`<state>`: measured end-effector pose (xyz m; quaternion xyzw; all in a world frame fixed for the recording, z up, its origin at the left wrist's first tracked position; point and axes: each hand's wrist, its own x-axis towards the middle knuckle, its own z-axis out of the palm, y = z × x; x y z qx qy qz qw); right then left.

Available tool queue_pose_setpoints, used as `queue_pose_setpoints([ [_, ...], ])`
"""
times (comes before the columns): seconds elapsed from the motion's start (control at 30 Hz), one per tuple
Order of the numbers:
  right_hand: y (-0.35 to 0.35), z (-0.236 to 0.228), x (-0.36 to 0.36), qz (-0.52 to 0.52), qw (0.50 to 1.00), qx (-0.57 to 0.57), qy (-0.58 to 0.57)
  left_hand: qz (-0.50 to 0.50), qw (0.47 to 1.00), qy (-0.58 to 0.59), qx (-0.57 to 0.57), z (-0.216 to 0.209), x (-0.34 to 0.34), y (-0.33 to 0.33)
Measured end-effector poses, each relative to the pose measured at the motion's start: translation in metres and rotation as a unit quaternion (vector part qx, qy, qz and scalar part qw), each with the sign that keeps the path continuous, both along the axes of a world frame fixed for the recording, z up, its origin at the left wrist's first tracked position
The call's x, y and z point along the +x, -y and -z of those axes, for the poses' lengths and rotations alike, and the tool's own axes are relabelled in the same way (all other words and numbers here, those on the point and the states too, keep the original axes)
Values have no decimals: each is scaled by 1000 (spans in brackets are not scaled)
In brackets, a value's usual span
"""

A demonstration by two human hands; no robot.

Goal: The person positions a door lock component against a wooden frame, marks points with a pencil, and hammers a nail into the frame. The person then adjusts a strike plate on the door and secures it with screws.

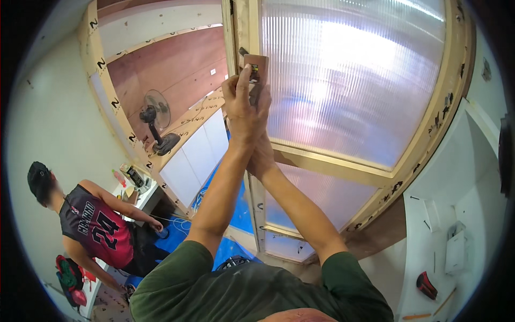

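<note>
Raised in front of me, my left hand (pixel 243 111) is closed around a small brown block-shaped hand tool (pixel 258 63) with a dark label; its exact kind is unclear. One finger lies along the tool's face. The tool is up against the wooden upright (pixel 247 27) of a framed panel with ribbed translucent sheet (pixel 343 80). My right hand (pixel 261 156) is just below and partly behind the left one, close to the same upright. Its fingers are mostly hidden, so their grip does not show.
At left, a co-worker (pixel 107 231) in a cap and sleeveless jersey stands by a white shelf (pixel 147 197). A fan (pixel 155 121) rests on a covered ledge. Blue sheeting (pixel 238 214) lies on the floor. Right, a white shelf unit (pixel 424 241) holds a red-and-black tool (pixel 427 285).
</note>
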<state>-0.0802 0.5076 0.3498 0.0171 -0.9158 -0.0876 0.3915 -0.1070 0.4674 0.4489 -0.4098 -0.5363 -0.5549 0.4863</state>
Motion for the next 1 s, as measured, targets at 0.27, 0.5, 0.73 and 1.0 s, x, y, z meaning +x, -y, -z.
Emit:
queue_pose_setpoints([
  [0.27,-13,37,18,-147,985,-85,18,-49,998,-38,28,3,-3,-15],
  [0.5,-21,59,42,-57,996,-64,-38,-53,996,-56,45,1,-8,-19],
  [0.73,-24,57,40,-48,984,-90,-146,-42,993,-77,79,-8,-16,-27],
  [1.0,-17,45,48,-50,981,-125,-141,-55,990,-101,81,-55,-13,-26],
])
